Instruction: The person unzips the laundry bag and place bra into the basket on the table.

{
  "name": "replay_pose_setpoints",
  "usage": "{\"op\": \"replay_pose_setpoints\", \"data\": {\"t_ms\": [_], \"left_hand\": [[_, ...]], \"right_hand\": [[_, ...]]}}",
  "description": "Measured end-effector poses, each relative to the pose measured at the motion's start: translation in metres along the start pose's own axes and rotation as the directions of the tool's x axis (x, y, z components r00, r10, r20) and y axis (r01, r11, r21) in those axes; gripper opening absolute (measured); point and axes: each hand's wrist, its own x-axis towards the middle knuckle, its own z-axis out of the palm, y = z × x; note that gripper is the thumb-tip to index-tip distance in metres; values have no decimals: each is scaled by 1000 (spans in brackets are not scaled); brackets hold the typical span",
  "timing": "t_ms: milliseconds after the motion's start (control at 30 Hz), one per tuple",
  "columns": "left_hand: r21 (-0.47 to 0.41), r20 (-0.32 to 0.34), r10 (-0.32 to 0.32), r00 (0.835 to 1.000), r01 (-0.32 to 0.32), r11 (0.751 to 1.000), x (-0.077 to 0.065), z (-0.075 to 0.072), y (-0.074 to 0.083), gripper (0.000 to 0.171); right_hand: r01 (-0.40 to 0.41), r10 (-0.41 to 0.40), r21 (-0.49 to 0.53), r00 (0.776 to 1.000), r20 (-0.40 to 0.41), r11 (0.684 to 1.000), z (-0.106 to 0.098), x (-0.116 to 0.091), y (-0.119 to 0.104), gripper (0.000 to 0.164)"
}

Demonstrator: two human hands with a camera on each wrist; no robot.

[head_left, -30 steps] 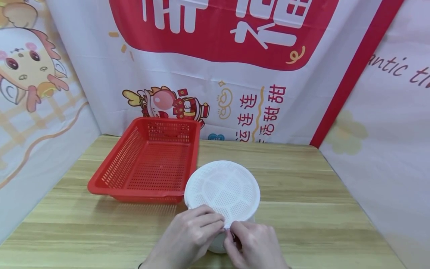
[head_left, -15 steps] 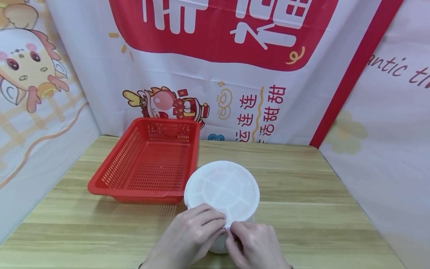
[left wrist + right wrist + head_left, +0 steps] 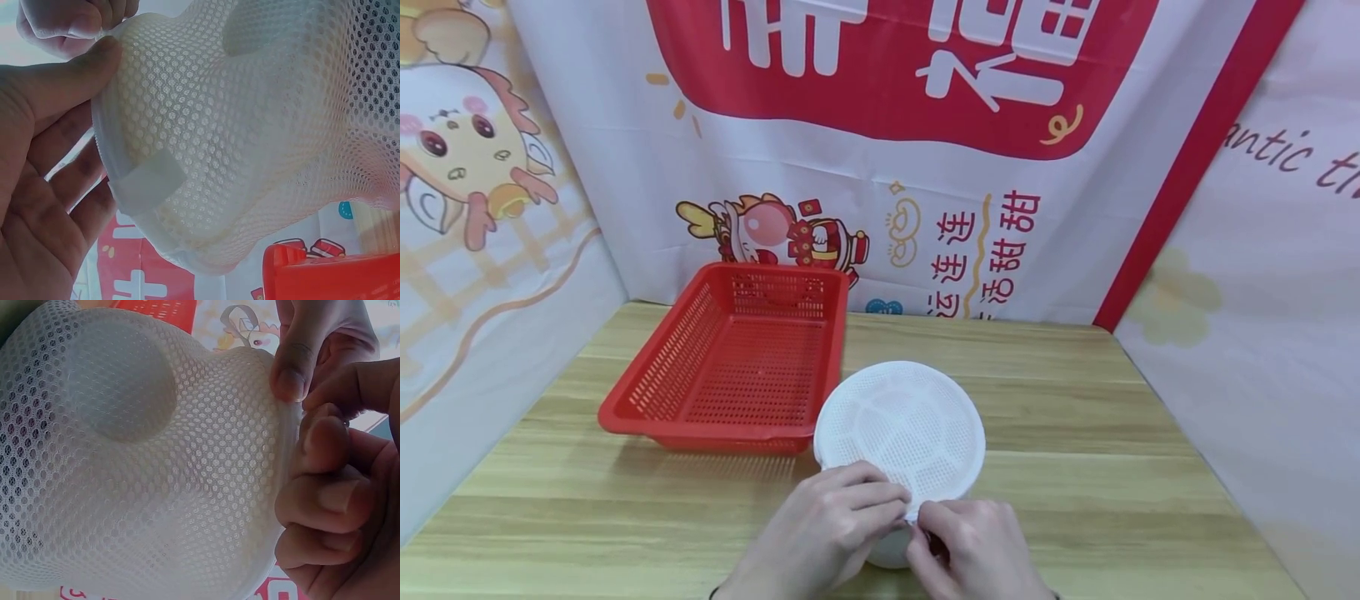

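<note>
A white mesh laundry bag (image 3: 898,425) with a round top stands in front of me, at the near middle of the table. My left hand (image 3: 827,525) pinches its near rim, thumb on one side and fingers on the other. Right beside it, my right hand (image 3: 973,542) pinches the same rim between thumb and curled forefinger; the fingers hide what lies at the pinch. In the left wrist view a pale tag (image 3: 150,181) wraps the bag's edge. Through the mesh in the right wrist view shows a pale round shape (image 3: 122,378).
A red plastic basket (image 3: 718,425) with slotted sides stands behind and left of the bag, its near right corner close to the bag's rim. Printed cloth (image 3: 865,158) hangs along the back of the wooden table (image 3: 1097,467), with more cloth at both sides.
Both hands stay at the near rim with the same pinch. They and the bag's top have shifted very slightly right and toward me.
</note>
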Motion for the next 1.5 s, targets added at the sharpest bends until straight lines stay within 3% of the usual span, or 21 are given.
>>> {"op": "replay_pose_setpoints", "data": {"t_ms": [367,567,833,1000,1233,1333,1500], "left_hand": [[3,-32,-37,999,37,999,0,-2,-1,5],[7,-44,-63,997,64,998,-1,-1,1,8],[27,-51,-34,998,35,999,-1,0,1,15],[35,-71,-43,997,46,998,-2,0,1,8],[12,-34,-73,997,73,997,-3,2,1,11],[10,-12,-58,998,58,998,-3,2,1,8],[13,18,-25,1000,25,1000,-3,2,0,17]], "right_hand": [[-15,15,24,1000,-7,1000,0,-1,4,25],[17,-16,39,1000,-21,999,1,1,4,26],[26,-25,23,999,-45,999,3,0,3,23],[18,-16,47,999,-39,999,3,0,4,25],[25,-23,47,999,-41,999,4,-1,4,25],[10,-8,42,999,-38,999,3,-2,4,25],[0,1,32,1000,-31,999,4,-3,4,24]]}}
